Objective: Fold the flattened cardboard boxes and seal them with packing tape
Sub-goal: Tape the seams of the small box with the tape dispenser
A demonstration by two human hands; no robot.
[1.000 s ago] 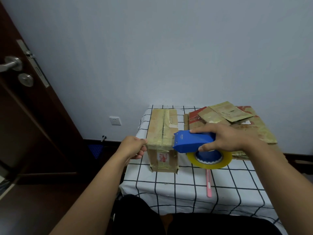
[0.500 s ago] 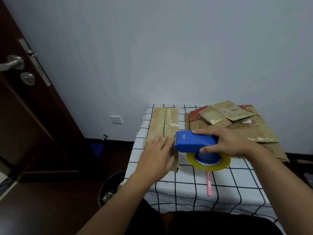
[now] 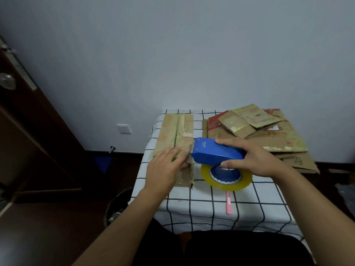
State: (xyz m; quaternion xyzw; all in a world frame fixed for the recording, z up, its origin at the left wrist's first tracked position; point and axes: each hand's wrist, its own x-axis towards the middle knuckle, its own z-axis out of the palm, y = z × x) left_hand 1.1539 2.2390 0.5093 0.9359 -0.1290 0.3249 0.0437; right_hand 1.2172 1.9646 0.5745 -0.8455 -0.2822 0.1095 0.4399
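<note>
A folded cardboard box (image 3: 173, 131) with tape along its top seam stands on the left side of the checked table (image 3: 211, 200). My left hand (image 3: 166, 167) lies flat with spread fingers on the box's near top corner. My right hand (image 3: 255, 160) grips a blue tape dispenser (image 3: 213, 153) carrying a yellow tape roll (image 3: 226, 178). The dispenser's front end touches the box's right edge. A pile of flattened cardboard boxes (image 3: 269, 135) lies at the back right.
A pink utility knife (image 3: 228, 203) lies on the cloth near the front edge. A dark bin (image 3: 117, 206) stands on the floor left of the table. A dark wooden door (image 3: 23, 120) is at far left, with a wall behind the table.
My left hand left the box's left side and came to rest flat on its near top. The dispenser stayed against the box's right edge. The view shifted slightly.
</note>
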